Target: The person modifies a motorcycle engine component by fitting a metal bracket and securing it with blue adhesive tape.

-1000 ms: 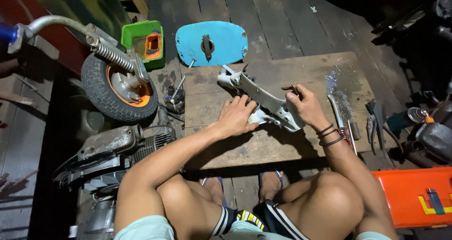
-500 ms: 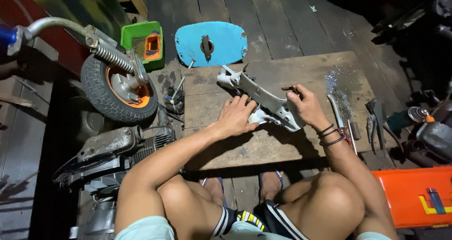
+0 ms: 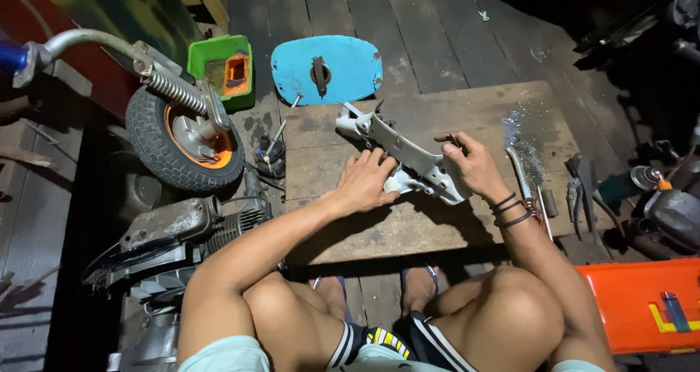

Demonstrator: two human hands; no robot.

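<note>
A long grey metal bracket (image 3: 408,153) lies slanted on a wooden board (image 3: 430,226) in front of me. My left hand (image 3: 367,181) presses flat on the bracket's middle, with its fingers spread over the near edge. At the bracket's right end my right hand (image 3: 475,166) pinches a small dark tool (image 3: 453,138) between thumb and fingers. Black bands circle my right wrist. My knees frame the board's near edge.
A small wheel with an orange rim (image 3: 184,147) and a sprung fork stands left. Behind it lie a green box (image 3: 222,69) and a blue oval cover (image 3: 327,69). An engine block (image 3: 175,230) sits near left. Hand tools (image 3: 576,197) lie right, next to an orange toolbox (image 3: 642,303).
</note>
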